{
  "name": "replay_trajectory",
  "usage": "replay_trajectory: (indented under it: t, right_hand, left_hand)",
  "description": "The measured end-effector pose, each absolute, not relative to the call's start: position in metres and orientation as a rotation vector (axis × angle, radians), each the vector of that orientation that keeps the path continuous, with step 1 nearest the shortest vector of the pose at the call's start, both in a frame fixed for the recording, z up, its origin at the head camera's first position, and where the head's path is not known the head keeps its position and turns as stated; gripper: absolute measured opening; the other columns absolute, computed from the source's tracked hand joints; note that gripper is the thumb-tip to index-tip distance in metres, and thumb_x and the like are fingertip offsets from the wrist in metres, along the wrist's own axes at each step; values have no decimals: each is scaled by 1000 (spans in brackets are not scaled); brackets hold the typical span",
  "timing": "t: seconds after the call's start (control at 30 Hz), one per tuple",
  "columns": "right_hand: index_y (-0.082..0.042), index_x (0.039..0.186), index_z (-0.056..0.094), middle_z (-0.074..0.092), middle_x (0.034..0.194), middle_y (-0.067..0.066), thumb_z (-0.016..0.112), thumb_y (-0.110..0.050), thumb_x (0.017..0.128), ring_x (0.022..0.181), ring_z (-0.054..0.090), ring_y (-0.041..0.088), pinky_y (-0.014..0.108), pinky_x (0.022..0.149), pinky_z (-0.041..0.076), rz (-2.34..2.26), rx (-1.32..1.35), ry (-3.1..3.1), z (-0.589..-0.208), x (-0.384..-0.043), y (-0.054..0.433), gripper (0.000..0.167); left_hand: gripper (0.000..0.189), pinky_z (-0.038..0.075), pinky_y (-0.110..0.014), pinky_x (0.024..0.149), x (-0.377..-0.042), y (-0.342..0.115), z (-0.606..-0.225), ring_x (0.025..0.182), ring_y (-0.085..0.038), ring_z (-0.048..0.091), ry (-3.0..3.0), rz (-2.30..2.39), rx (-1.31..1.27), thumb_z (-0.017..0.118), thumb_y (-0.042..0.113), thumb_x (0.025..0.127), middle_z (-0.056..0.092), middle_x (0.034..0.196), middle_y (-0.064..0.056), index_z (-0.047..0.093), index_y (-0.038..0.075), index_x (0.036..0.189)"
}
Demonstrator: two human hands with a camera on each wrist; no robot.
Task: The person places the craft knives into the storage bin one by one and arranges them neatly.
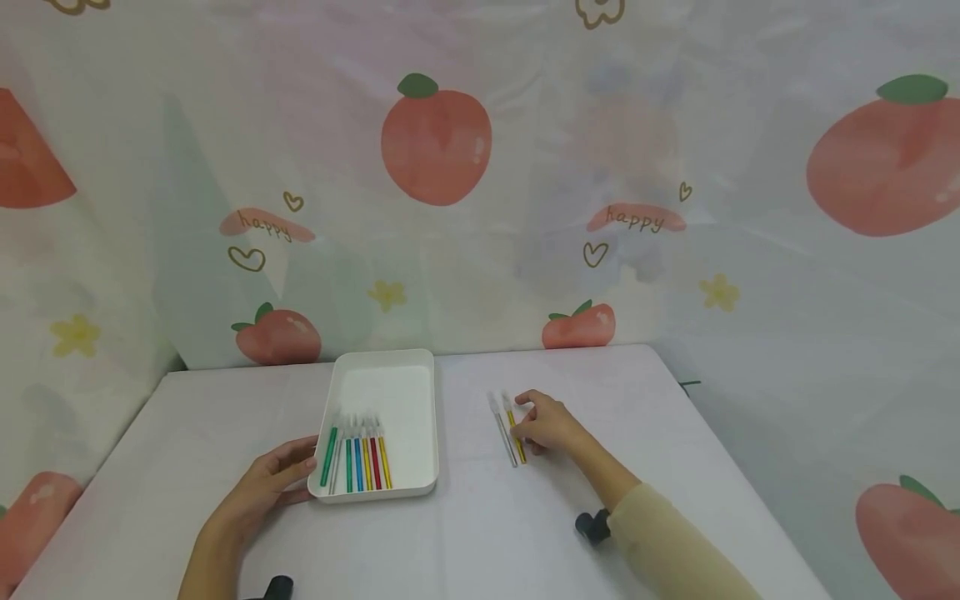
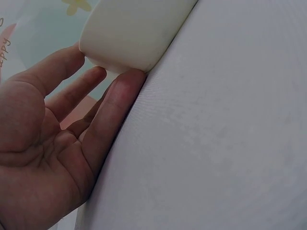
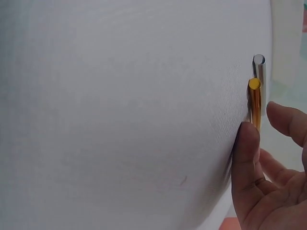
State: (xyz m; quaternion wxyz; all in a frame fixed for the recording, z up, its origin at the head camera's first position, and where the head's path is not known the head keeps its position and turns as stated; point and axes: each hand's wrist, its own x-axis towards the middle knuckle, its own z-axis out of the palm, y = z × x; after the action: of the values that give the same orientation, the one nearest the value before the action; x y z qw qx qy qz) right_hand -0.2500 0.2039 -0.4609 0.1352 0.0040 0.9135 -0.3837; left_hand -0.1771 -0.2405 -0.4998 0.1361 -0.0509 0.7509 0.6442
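A white tray [image 1: 408, 417] holds a row of several craft knives [image 1: 358, 462] with clear caps and green, silver, blue, gold and red handles. At its left side, my left hand [image 1: 258, 487] rests its fingertips against the outer wall; the left wrist view has the fingers [image 2: 127, 86] fairly straight along the tray's edge [image 2: 139, 33]. Right of the tray lie a silver craft knife [image 1: 506, 433] and a gold one [image 1: 516, 429], side by side. My right hand [image 1: 551, 425] is around the gold handle [image 3: 255, 103], one fingertip touching it and the thumb [image 3: 288, 117] spread away.
A white cloth covers the table [image 1: 480, 542]. Behind it hangs a fruit-printed curtain [image 1: 487, 267]. Black devices sit by both wrists, one below the right wrist [image 1: 592, 527] and one at the bottom left [image 1: 279, 587].
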Motion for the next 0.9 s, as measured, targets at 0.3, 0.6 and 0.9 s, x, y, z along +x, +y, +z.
replay_trajectory:
  t: [0.3, 0.6, 0.9]
  right_hand:
    - [-6, 138, 51, 63, 79, 6, 68, -4, 84, 54, 61, 18, 28, 51, 52, -1090, 5, 2653, -458, -252, 207, 57]
    - [-6, 134, 54, 63, 78, 7, 78, -12, 83, 53, 59, 17, 26, 50, 49, -1034, 27, 2665, -458, -256, 205, 56]
    - [-4, 133, 54, 63, 81, 7, 69, -6, 82, 52, 60, 17, 24, 47, 51, -1018, 13, 2704, -460, -258, 204, 53]
  left_hand:
    - [67, 60, -39, 87, -177, -240, -500, 115, -27, 64, 2182, 1862, -131, 69, 33, 95, 46, 148, -20, 41, 9, 151]
    - [67, 60, -38, 87, -176, -241, -498, 116, -25, 64, 2186, 1858, -93, 67, 33, 96, 43, 150, -21, 39, 7, 152]
    - [67, 60, -38, 86, -176, -241, -499, 116, -26, 63, 2193, 1858, -99, 67, 32, 96, 44, 150, -22, 39, 7, 152]
